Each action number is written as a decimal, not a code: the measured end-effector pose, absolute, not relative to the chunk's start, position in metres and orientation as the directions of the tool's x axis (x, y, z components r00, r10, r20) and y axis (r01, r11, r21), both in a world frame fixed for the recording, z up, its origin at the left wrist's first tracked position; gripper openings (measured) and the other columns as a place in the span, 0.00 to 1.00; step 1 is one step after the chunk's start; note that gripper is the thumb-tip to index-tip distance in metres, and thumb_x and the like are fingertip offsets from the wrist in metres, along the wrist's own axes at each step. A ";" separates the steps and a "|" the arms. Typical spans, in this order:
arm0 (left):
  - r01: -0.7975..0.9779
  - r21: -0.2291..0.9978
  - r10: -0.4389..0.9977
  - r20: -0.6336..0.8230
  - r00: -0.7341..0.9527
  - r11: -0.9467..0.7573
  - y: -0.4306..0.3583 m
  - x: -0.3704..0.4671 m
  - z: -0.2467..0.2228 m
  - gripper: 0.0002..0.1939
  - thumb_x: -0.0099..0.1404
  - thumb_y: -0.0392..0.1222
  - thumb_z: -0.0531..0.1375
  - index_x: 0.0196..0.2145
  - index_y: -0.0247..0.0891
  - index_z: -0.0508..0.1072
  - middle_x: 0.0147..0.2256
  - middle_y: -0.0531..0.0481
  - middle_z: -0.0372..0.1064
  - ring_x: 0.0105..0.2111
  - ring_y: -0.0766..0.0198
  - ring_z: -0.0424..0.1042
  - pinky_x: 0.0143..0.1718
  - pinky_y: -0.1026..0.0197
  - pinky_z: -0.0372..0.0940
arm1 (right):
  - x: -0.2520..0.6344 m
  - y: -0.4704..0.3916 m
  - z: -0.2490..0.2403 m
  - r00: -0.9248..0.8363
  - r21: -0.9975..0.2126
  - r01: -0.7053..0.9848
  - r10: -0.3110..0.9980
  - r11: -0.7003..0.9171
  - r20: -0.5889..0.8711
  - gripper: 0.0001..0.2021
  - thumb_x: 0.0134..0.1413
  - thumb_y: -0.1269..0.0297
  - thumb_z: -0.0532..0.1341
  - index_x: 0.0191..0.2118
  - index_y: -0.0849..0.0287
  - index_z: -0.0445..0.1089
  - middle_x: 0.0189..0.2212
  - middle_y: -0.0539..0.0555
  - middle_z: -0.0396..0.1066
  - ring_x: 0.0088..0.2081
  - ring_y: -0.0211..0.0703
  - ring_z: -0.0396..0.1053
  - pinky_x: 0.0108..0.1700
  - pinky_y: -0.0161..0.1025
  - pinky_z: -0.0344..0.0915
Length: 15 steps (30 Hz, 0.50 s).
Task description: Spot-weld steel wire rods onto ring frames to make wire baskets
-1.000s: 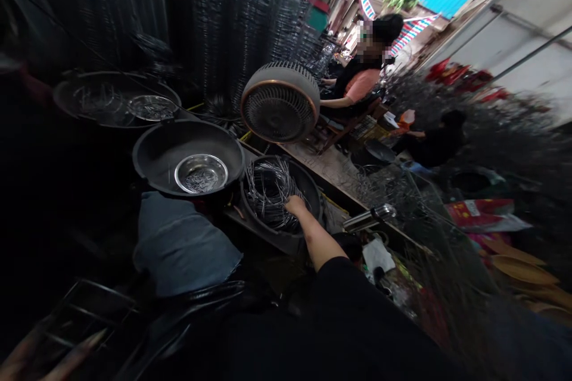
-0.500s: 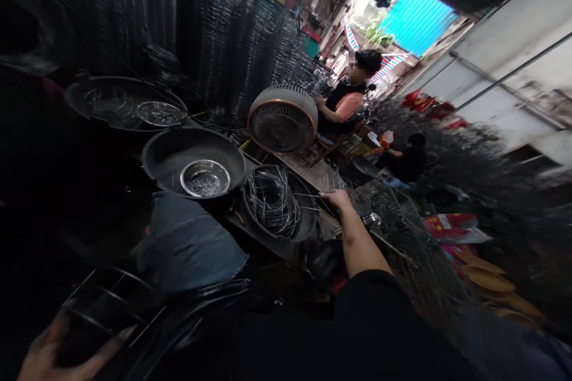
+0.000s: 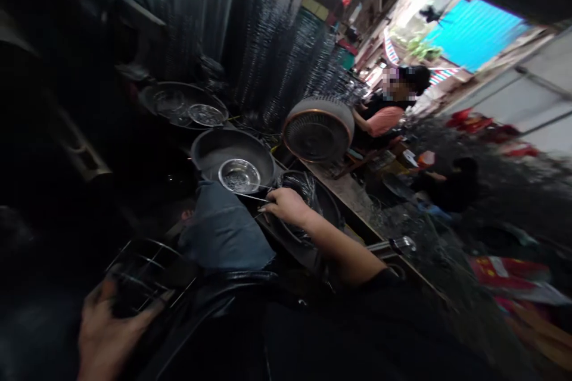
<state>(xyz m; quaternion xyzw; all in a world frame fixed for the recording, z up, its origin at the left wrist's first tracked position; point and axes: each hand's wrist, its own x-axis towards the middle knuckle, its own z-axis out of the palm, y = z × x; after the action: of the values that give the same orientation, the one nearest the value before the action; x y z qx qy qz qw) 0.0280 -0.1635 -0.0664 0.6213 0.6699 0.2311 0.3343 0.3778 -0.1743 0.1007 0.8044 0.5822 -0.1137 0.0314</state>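
At the lower left, my left hand [image 3: 109, 321] is wrapped round a wire frame [image 3: 149, 268] made of thin metal rods. My right hand [image 3: 286, 205] pinches a thin bent metal wire [image 3: 250, 196], whose ends point left over the rim of a dark basin [image 3: 208, 149]. Inside that basin is a shiny metal bowl [image 3: 239, 176] holding small metal pieces. Beneath my right forearm, partly hidden, lies a second dark basin [image 3: 333, 205] with a bundle of wires [image 3: 301, 184]. A blue-grey cloth [image 3: 227, 229] hangs between my hands.
Another basin [image 3: 149, 98] with a metal dish stands farther left. A round fan [image 3: 318, 131] is beyond the basins. A person in an orange top [image 3: 386, 119] sits behind it, and another person in dark clothes [image 3: 456, 187] is at the right. Stacked wire pieces [image 3: 263, 41] line the back wall.
My right hand has moved left with the wire, from beyond the wire bundle to the bowl's near side. The camera view has shifted left. My left hand still holds the wire frame.
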 end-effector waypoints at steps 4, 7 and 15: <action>0.608 0.760 0.971 -0.221 -0.088 0.228 -0.171 0.031 -0.037 0.50 0.45 0.73 0.61 0.61 0.45 0.60 0.59 0.41 0.54 0.57 0.35 0.61 0.57 0.34 0.59 | 0.357 -0.159 0.089 0.257 0.125 0.965 0.934 -0.233 -0.249 0.15 0.59 0.55 0.59 0.42 0.58 0.76 0.42 0.59 0.77 0.44 0.50 0.73 0.40 0.37 0.63; 0.565 0.796 0.976 -0.191 -0.107 0.218 -0.173 0.033 -0.030 0.48 0.46 0.68 0.62 0.60 0.44 0.61 0.57 0.41 0.56 0.56 0.38 0.62 0.57 0.38 0.59 | 0.352 -0.156 0.092 0.190 0.199 0.970 0.943 -0.138 -0.273 0.15 0.60 0.54 0.58 0.41 0.58 0.76 0.41 0.58 0.76 0.43 0.50 0.74 0.39 0.37 0.64; 0.478 0.878 0.987 0.053 -0.154 0.028 -0.139 0.018 -0.037 0.52 0.42 0.64 0.68 0.61 0.45 0.61 0.58 0.43 0.56 0.53 0.45 0.65 0.57 0.42 0.61 | 0.349 -0.118 0.129 0.104 0.333 0.943 0.972 -0.028 -0.211 0.12 0.59 0.59 0.58 0.37 0.57 0.77 0.36 0.57 0.77 0.39 0.51 0.75 0.34 0.38 0.61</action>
<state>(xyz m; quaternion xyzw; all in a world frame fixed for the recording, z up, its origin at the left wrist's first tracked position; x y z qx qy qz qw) 0.0182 -0.1392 -0.0366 0.5686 0.6437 0.4035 0.3154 0.3492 -0.1178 0.1294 0.7161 0.6684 0.0372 0.1977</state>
